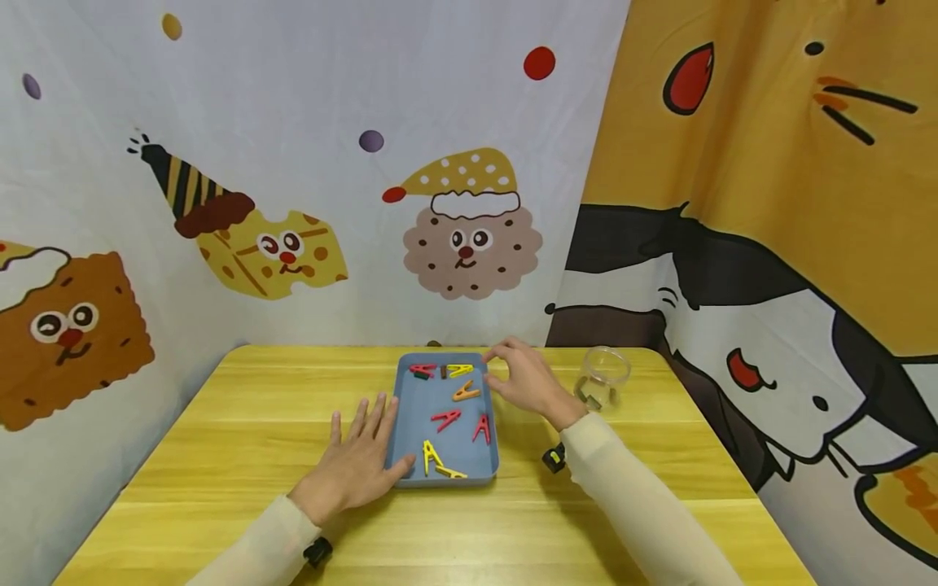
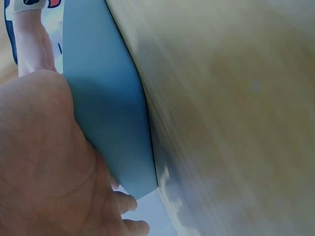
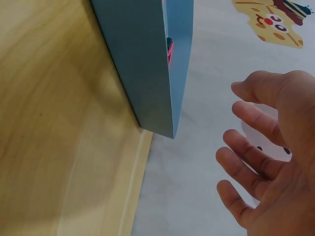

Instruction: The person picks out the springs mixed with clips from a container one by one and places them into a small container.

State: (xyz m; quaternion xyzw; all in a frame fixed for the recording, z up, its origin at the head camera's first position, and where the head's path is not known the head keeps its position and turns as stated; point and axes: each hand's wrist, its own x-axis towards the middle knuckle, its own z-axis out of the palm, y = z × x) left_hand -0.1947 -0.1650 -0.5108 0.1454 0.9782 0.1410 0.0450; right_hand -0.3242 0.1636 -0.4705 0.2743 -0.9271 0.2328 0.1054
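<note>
currently resting the left hand (image 1: 355, 465) along the left wall of a blue tray (image 1: 410, 427) on the table (image 1: 454, 537), spreading the fingers nearly straight and laying the thumb toward the near left corner, showing a wide grip and holding nothing.

hovering the right hand (image 1: 523, 378) close by the far right corner of the tray, bending the fingers loosely, forming a partly wide grip and likewise holding nothing.

displaying inside the tray a red clip (image 1: 425, 368) just beside a small dark block (image 1: 421, 375) at the far left, a yellow clip (image 1: 460, 369) near a small brown block (image 1: 443, 372) at the far right, and an orange clip (image 1: 466, 394) a little nearer.

counting two more red clips (image 1: 452, 416) around the middle and right side, plus two more yellow clips (image 1: 428, 448) toward the near end.

showing, right of the right hand, a clear jar (image 1: 619, 376) standing on the table and containing small dark pieces (image 1: 592, 400).

wearing light sleeves (image 1: 256, 549) and dark wrist devices (image 1: 318, 552), facing a printed cloth (image 1: 293, 106) beyond the table.
</note>
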